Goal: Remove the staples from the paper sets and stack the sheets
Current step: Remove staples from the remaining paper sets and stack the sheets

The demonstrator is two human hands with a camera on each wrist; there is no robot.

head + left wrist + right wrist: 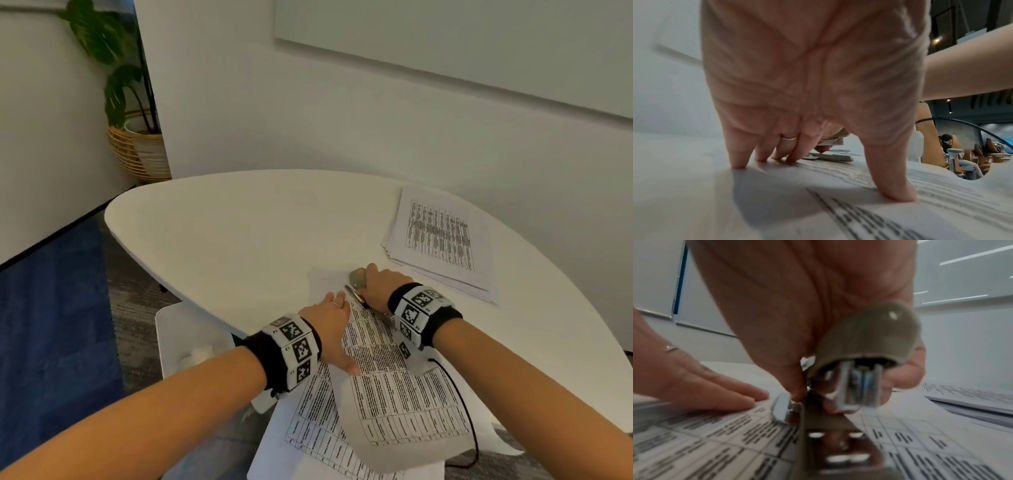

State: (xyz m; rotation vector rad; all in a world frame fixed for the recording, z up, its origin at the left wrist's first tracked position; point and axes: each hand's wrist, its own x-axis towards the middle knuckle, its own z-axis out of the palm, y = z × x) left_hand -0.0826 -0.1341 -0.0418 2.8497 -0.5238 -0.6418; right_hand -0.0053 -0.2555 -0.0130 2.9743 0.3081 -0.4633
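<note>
A stapled paper set (394, 377) printed with tables lies at the table's near edge. My left hand (329, 322) presses flat on its top left part, fingers straight and spread (740, 162), thumb down on the print. My right hand (380, 286) grips a grey-green stapler (358, 275) just right of the left fingers. In the right wrist view the stapler (865, 340) is hinged open, its base (838, 443) lying on the paper set (715, 443), a shiny metal tab (783, 408) touching the sheet near the left hand (694, 386). No staple can be made out.
A stack of printed sheets (442, 240) lies at the back right of the white table (239, 233). Another printed sheet (308, 428) hangs over the near edge under the set. A white chair (178, 342) stands left of the table, with a potted plant (140, 154) behind.
</note>
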